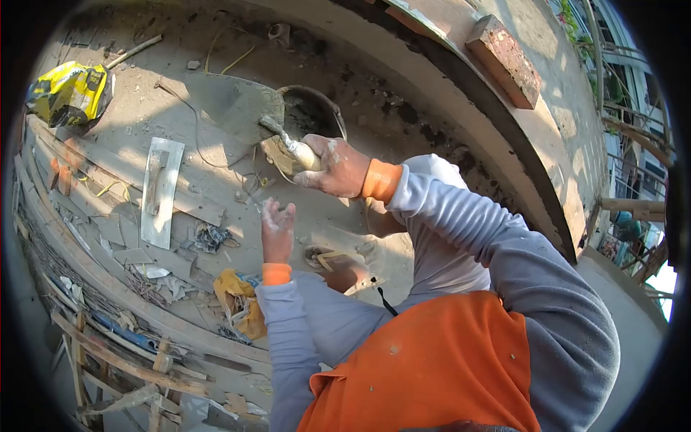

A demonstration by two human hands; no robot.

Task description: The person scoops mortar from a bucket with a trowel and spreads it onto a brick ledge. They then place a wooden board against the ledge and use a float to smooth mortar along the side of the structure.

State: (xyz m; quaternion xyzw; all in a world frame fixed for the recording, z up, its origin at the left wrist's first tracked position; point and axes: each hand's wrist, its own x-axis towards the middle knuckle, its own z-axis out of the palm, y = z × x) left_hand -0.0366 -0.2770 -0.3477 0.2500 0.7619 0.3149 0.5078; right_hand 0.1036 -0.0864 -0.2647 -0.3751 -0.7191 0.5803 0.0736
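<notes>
Wielding a broad, grey-bladed trowel (234, 108), the right hand (335, 165) is clamped on its pale handle (305, 155); the left hand (277, 234) has fingers apart; the yellow bag's (70, 92) print is illegible.

two hands (337, 167), one trowel (241, 108), one bucket (339, 119), one float (170, 176), one whole brick (505, 63), one yellow-black bag (70, 92)

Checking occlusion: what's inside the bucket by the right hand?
Inside the bucket, shadowed greyish material shows. The trowel and right hand cover part of the interior; what lies beneath them is hidden.
</notes>
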